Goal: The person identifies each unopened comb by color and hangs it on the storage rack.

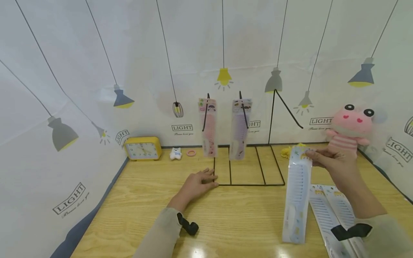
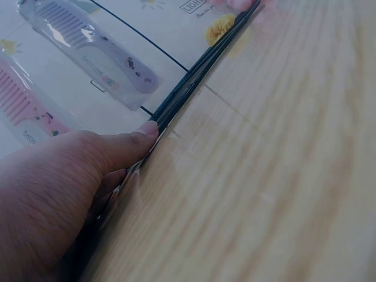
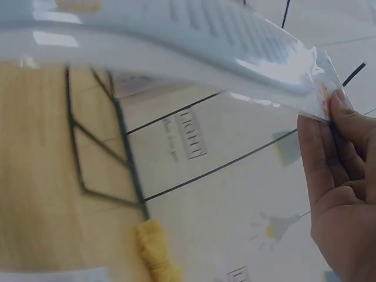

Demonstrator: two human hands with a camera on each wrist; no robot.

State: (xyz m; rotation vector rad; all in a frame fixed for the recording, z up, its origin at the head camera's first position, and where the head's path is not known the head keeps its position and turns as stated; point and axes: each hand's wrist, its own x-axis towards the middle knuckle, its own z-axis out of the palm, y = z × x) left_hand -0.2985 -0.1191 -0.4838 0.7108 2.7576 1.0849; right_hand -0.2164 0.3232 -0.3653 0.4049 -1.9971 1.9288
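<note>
In the head view, my right hand (image 1: 337, 166) pinches the top of a clear pack holding a pale blue comb (image 1: 296, 193), which hangs down over the table. The right wrist view shows thumb and fingers on the pack's end. My left hand (image 1: 197, 184) holds the front left corner of a black wire display rack (image 1: 251, 185), its thumb against the wire. On the rack's left hook hangs a packaged pink comb (image 1: 210, 132). A packaged purple comb (image 1: 239, 134) hangs on the middle hook. The right hook (image 1: 288, 109) is bare.
Packaged blue combs (image 1: 332, 218) lie on the table under my right forearm. A yellow clock (image 1: 142, 148), a small white bear figure (image 1: 175, 153) and a pink ring (image 1: 191, 153) stand back left. Yellow cord (image 1: 285, 153) and a pink plush toy (image 1: 350, 125) are back right.
</note>
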